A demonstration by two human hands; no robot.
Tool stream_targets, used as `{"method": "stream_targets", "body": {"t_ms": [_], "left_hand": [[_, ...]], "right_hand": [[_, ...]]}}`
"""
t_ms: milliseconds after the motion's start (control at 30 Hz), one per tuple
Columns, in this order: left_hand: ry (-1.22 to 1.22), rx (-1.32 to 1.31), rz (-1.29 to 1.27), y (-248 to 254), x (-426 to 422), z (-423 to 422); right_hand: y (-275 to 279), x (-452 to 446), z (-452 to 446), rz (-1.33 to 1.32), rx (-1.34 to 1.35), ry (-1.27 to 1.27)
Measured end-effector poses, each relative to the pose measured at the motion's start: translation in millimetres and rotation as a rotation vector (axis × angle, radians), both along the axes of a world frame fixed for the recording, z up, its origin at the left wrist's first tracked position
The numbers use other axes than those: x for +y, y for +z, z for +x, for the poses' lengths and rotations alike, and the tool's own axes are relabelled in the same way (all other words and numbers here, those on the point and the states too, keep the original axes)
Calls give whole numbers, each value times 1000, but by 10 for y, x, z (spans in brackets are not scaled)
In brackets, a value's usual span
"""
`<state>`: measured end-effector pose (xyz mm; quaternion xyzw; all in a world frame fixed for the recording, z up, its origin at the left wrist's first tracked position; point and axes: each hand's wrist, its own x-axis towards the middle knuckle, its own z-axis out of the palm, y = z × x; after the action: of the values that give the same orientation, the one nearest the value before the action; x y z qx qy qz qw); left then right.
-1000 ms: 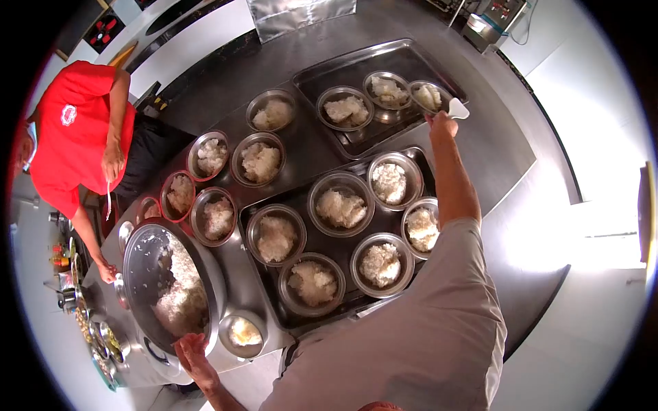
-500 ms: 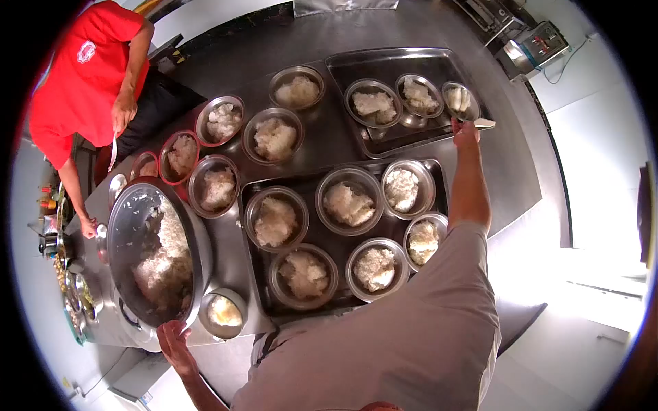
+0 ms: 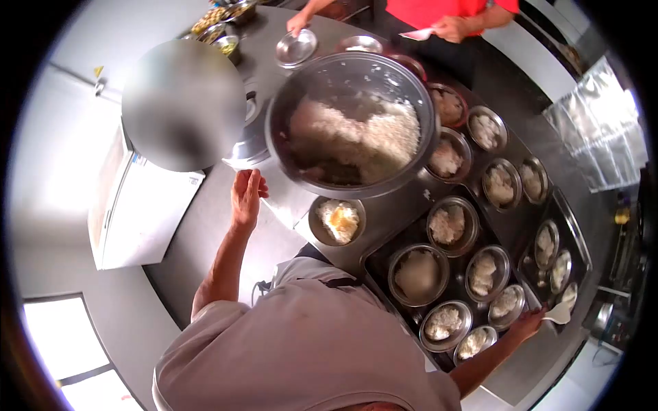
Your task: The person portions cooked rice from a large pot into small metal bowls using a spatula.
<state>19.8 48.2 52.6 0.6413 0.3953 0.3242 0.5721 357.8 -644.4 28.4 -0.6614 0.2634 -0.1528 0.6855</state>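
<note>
My right hand, at the lower right, is closed round the handle of a white rice paddle. It is beside a bowl of rice on the dark tray. My left hand is loosely curled with nothing visible in it, in front of the round metal lid. It is apart from the large metal pot, which is partly filled with white rice. Right of that hand stands a metal bowl holding rice with a yellowish patch on top.
Several rice-filled bowls stand right of the pot, and a second tray holds more. Across the table, a person in a red shirt touches a metal dish and holds a flat pale utensil. A blurred grey disc hides the upper left.
The view has swung left, bringing the pot to the middle. My left hand has come away from the pot's rim. My right hand still has the paddle.
</note>
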Motion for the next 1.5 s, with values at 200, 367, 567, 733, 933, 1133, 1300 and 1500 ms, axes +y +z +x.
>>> {"method": "stream_targets", "body": {"t_ms": [200, 367, 567, 733, 933, 1133, 1300, 1500], "left_hand": [[80, 110, -89, -262, 669, -174], [-27, 133, -117, -361, 1022, -46], [-117, 160, 53, -490, 2045, 470], [-133, 275, 171, -574, 3137, 1418], [57, 676, 326, -1138, 4269, 2506], [67, 837, 167, -892, 4485, 2856], [18, 880, 107, -875, 4700, 3016], [-77, 939, 234, -789, 4817, 3015]], "right_hand": [[132, 875, -505, -76, -62, 58], [533, 1710, -940, -101, -15, 88], [620, 2254, -1228, -101, -10, 101], [816, 2697, -1629, -107, -21, 38], [842, 2755, -2234, -194, 4, -66], [895, 2873, -2689, -154, 112, -270], [841, 3002, -2773, -159, 105, -240], [776, 3203, -2602, -150, 131, -143]]}}
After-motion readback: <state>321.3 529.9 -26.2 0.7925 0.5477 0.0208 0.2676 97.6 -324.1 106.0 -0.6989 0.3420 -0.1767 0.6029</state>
